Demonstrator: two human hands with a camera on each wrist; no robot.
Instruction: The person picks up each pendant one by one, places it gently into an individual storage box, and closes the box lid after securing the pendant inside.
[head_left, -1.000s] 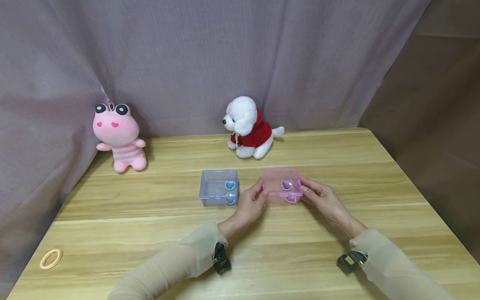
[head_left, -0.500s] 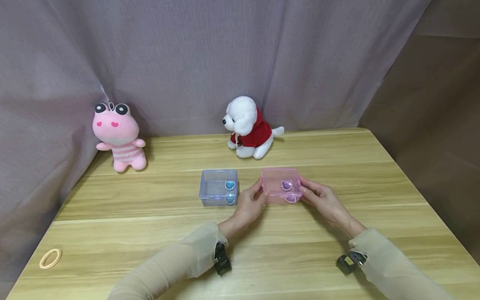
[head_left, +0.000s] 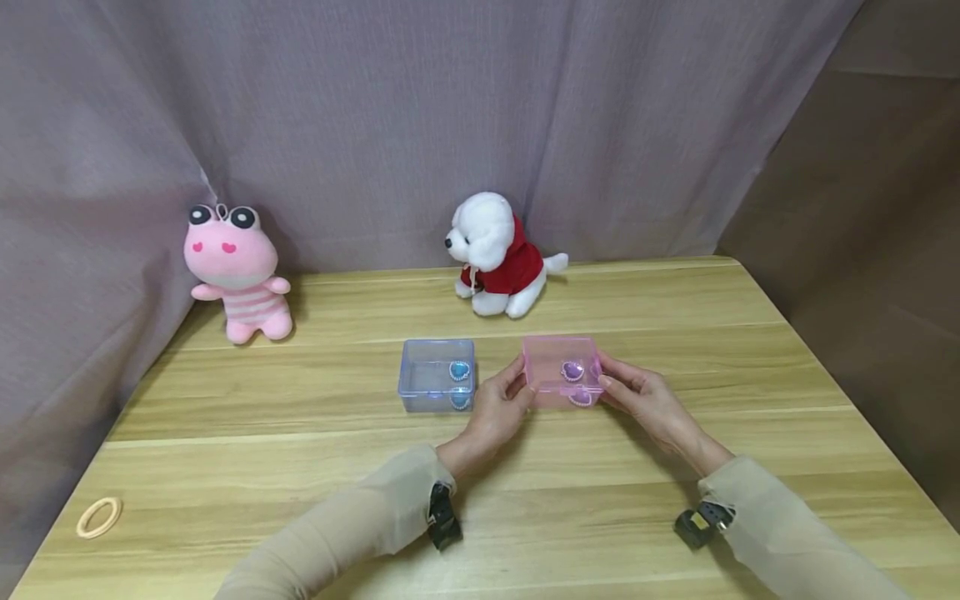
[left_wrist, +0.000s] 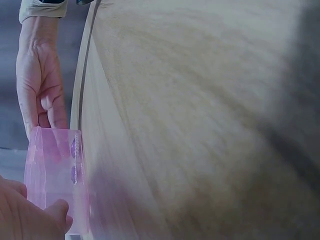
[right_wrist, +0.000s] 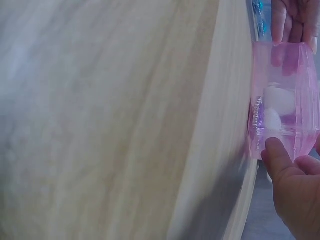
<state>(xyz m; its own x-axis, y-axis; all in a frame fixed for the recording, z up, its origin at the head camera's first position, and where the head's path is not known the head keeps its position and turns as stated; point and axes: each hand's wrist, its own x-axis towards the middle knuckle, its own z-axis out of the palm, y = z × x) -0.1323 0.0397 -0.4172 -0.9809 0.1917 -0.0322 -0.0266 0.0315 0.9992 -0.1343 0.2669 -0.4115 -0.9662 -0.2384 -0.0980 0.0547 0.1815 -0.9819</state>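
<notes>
A clear pink plastic box (head_left: 551,375) with its lid down sits on the table in front of the person. Inside it lies a purple heart-shaped gem with a beaded edge (head_left: 572,371). My left hand (head_left: 501,404) grips the box's left end, thumb at the near corner. At the opposite end my right hand (head_left: 651,404) holds it the same way, its thumb (right_wrist: 280,152) in front and its other fingers partly hidden behind. Just left of the left hand stands a clear blue box (head_left: 427,379), closed, with a blue heart-shaped gem (head_left: 459,371) inside.
A white plush dog in a red hoodie (head_left: 502,254) sits behind the boxes. At the back left is a pink plush frog (head_left: 238,275) in stripes. A pale wooden ring (head_left: 99,517) lies near the table's left edge. A grey curtain (head_left: 360,125) hangs behind.
</notes>
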